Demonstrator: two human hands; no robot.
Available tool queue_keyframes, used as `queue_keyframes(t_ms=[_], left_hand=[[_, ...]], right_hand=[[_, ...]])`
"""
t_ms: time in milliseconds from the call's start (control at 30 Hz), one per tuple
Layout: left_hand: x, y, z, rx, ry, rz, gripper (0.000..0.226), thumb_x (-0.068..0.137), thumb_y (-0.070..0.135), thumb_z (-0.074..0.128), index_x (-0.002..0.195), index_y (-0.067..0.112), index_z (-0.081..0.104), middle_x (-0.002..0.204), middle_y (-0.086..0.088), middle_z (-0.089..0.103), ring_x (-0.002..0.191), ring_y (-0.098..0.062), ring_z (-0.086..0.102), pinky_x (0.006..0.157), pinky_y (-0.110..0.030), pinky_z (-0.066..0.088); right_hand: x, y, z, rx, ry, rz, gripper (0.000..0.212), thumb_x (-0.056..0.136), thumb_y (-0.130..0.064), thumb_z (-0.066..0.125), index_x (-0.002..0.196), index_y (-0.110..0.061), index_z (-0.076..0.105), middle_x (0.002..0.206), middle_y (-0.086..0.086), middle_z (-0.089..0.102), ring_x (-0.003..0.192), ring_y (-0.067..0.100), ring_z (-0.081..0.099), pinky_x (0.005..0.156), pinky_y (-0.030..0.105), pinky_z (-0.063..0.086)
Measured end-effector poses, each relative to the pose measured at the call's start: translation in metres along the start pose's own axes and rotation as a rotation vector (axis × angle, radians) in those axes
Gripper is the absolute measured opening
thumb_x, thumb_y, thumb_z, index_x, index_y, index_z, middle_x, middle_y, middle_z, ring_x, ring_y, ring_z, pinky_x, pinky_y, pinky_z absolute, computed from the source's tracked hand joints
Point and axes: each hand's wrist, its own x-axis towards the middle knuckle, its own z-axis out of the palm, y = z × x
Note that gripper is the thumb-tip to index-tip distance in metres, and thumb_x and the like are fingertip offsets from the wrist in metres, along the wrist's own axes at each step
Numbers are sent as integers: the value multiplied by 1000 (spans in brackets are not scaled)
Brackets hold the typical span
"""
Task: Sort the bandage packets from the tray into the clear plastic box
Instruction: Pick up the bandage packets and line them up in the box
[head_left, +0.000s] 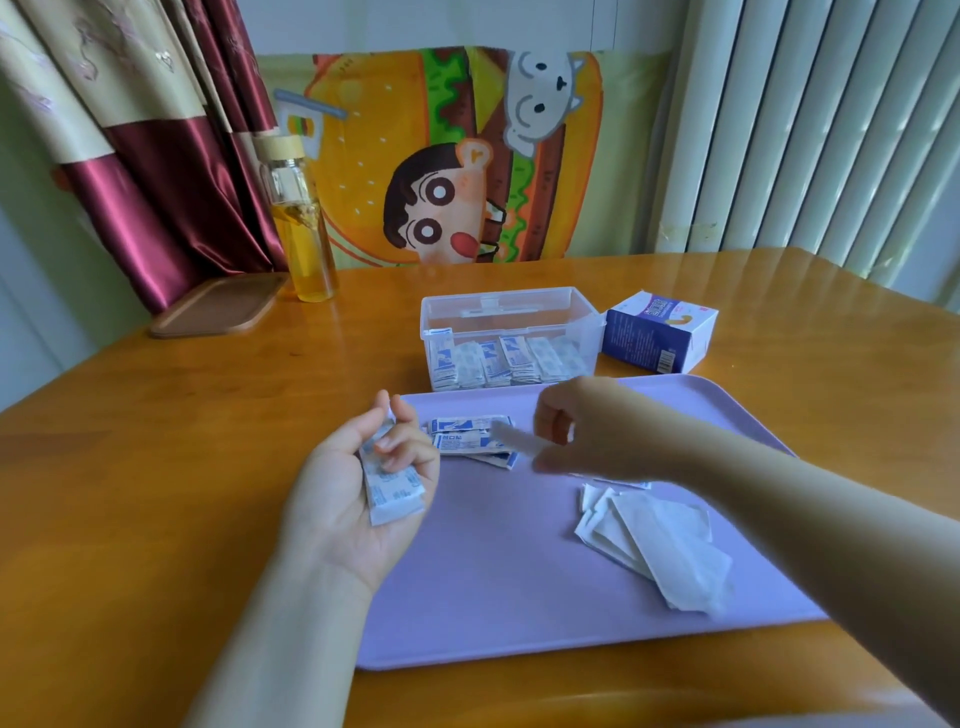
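Lilac plastic, the tray (493, 597) lies on the wooden counter (156, 441) beneath both grips. The left grip (358, 483), palm up at the tray's left edge, curls its fingers round a small stack of bandage packets (392, 493). The right grip (587, 426), reaching in from the right, pinches a single white packet (517, 441), which is blurred, with its free end pointing toward the left grip. Between the two grips, a few blue-printed packets (470, 436) lie loose on the tray. Below the right grip's forearm sits a heap of plain white packets (660, 540). Beyond both grips, just past the tray's far edge, stands the clear plastic box (498, 301) with a row of packets (509, 358) on edge along its front wall. To the box's right is a blue and white carton (660, 332). Far beyond the left grip stand a glass bottle (304, 228) of yellow liquid and a brown board (221, 306).
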Motion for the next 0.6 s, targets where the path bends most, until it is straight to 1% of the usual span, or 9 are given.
queue_keyframes(t_ms=[67,133,200,233,300,367,400,467,600], left_hand=[[-1,-3,3,9,-11,-11,15,93,9,46,104,11,55,71,-4,58,40,-5,38,36,-13,31],[-4,-3,3,16,-16,-17,15,92,9,47,104,11,55,72,-4,58,40,-5,38,36,-13,31],[-5,1,0,19,-16,-13,15,92,9,47,104,11,55,72,-4,58,40,-5,38,37,-13,31],[-4,3,-1,16,-16,-9,14,92,10,48,104,11,55,72,-4,58,40,-5,38,37,-12,31],[-3,6,-3,3,-12,1,14,92,10,47,104,11,55,71,-4,58,40,-5,38,38,-12,31],[0,5,-3,-8,-9,-2,14,92,10,47,104,11,55,72,-4,58,40,-5,38,39,-11,31],[1,2,-2,-9,-8,-9,13,92,10,47,103,10,54,72,-4,58,40,-5,38,39,-11,31],[1,-3,-1,-4,-11,-20,13,93,9,47,103,10,54,73,-4,58,41,-5,38,38,-12,31],[2,-7,-1,1,-8,-19,15,94,9,46,107,11,53,73,-4,57,40,-5,38,38,-12,32]], right_hand=[[-1,-14,8,69,-61,-64,16,78,-36,71,83,-26,59,73,-14,53,63,2,49,53,9,36],[-2,-16,6,91,-118,-51,22,79,-41,70,89,-23,65,75,-15,56,66,1,52,56,8,36],[-5,-6,-7,-13,-135,-16,25,77,-43,71,89,-21,67,78,-13,61,70,6,55,61,14,40],[-7,1,-13,-107,-181,17,29,74,-46,72,89,-22,65,80,-13,62,73,7,55,64,17,41],[-13,13,-22,-284,-349,106,42,67,-54,75,94,-30,55,83,-17,55,80,7,55,72,23,45],[-17,22,-21,-325,-497,186,56,61,-56,78,102,-35,46,92,-17,52,88,11,61,82,30,49],[-18,27,-18,-301,-533,202,59,60,-53,80,104,-35,44,98,-13,54,89,14,64,84,33,51],[-18,32,-13,-216,-554,202,57,62,-46,81,106,-35,46,104,-11,54,90,16,66,82,31,52],[-18,38,-18,-152,-461,183,40,69,-38,79,96,-36,50,93,-15,57,87,13,66,73,23,48]])
